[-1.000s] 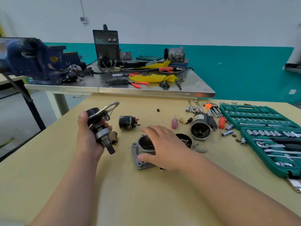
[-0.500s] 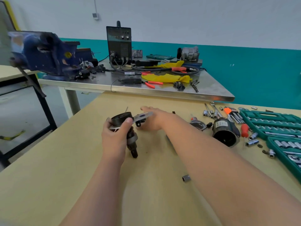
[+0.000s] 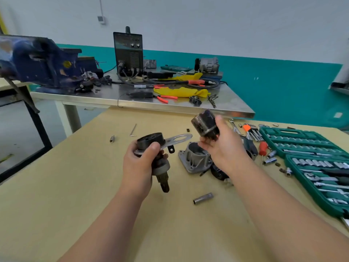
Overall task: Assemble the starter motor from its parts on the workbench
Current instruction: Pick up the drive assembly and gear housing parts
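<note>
Drive shaft assembly, long axis near upright, shaft end down, gripped round its middle by curled left hand above workbench. Up and to its right, close by: dark cylindrical part, tilted, clasped in right hand. Below and between them, grey housing lying on bench. Likely next: cylinder brought leftward to the assembly.

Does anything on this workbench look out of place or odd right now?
Mildly: a loose socket lies alone near the person, away from the green socket case, and a hex key and small bit sit stray at the far left. Nothing looks spilled or broken.
</note>
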The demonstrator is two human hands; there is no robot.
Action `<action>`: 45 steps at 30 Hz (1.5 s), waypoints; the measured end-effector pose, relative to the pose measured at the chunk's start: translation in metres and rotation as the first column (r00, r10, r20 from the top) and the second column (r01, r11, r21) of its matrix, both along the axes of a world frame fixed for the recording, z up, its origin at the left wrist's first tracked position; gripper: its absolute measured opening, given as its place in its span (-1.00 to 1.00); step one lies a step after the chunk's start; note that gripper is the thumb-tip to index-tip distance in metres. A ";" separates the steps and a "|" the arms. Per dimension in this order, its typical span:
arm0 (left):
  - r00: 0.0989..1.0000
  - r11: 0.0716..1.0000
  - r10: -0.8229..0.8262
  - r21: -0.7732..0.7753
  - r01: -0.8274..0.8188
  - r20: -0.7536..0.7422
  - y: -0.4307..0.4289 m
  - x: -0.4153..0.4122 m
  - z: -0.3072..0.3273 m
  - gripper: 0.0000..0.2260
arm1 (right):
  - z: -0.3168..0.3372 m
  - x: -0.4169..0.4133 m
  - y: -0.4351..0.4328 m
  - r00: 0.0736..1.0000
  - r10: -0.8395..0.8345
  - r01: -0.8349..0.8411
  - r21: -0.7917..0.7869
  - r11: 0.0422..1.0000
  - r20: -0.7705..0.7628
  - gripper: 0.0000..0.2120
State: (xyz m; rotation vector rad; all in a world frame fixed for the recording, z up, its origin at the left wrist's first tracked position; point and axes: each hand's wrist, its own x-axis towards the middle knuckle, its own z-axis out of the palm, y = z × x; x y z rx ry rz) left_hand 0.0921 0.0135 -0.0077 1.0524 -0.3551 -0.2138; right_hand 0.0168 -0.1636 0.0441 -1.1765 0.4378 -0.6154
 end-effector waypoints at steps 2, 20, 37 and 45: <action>0.980 0.990 -0.122 -0.082 0.111 -0.155 -0.011 -0.013 0.001 -0.56 | -0.007 -0.037 0.002 0.971 0.194 -0.227 0.295 0.928 0.139 -0.53; 0.970 0.997 -0.047 -0.075 0.030 -0.237 -0.017 -0.006 -0.012 -0.58 | -0.066 -0.053 0.018 0.944 0.319 -0.323 -0.035 0.946 -0.085 -0.68; 0.874 0.951 -0.058 0.294 -0.099 0.482 -0.007 -0.023 -0.016 -0.36 | -0.067 -0.067 -0.006 0.974 0.219 -0.221 0.449 0.866 0.057 -0.47; 0.385 0.872 -0.099 0.267 -0.410 0.917 -0.008 -0.028 -0.012 -0.22 | -0.066 -0.073 -0.011 0.972 0.216 -0.231 0.562 0.794 0.093 -0.39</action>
